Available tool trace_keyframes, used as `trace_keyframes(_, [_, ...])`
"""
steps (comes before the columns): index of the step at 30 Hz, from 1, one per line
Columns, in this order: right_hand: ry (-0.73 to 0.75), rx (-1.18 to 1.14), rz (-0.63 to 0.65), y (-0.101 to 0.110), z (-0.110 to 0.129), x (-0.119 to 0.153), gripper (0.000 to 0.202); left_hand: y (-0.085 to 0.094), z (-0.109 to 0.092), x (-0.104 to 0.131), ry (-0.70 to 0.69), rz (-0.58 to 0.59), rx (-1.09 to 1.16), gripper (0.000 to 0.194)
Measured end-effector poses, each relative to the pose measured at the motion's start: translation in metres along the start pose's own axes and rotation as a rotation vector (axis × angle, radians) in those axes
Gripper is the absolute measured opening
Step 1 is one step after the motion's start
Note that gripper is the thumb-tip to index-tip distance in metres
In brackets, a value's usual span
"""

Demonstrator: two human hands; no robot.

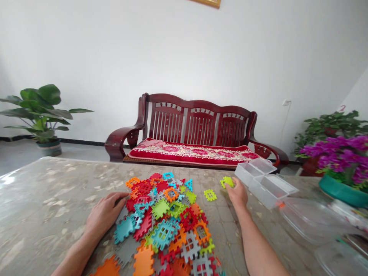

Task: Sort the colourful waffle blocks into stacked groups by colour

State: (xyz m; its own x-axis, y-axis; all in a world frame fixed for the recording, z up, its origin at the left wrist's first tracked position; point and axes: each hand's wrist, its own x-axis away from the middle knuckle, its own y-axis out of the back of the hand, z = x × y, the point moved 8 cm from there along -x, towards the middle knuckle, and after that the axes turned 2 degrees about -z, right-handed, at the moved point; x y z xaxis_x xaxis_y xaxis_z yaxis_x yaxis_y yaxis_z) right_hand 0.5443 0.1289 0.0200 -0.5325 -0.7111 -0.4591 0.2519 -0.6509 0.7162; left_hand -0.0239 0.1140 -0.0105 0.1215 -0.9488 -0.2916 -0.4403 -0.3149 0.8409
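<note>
My right hand (238, 193) pinches a yellow-green interlocking tile (227, 182) near the clear boxes. Just left of it, a second yellow-green tile (210, 195) with window-like holes lies flat and alone. A large heap of interlocking plastic tiles (161, 209) in red, orange, blue, green and grey spreads over the middle of the table. My left hand (105, 211) rests at the heap's left edge, palm down, its fingers stretched out and touching the tiles there. I see nothing held in it.
Clear plastic boxes (263, 184) stand beyond my right hand. Clear lids (313, 218) lie at the right on the patterned table (43, 207), near a teal pot (342, 190) of purple flowers. Behind the table is a dark red wooden bench (198, 122). A leafy plant (43, 111) stands at left.
</note>
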Motion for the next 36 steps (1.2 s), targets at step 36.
trace_keyframes(36, [0.454, 0.008, 0.348, -0.021, 0.086, 0.058, 0.031, 0.003, -0.003, 0.0, -0.009, 0.002, 0.024, 0.041])
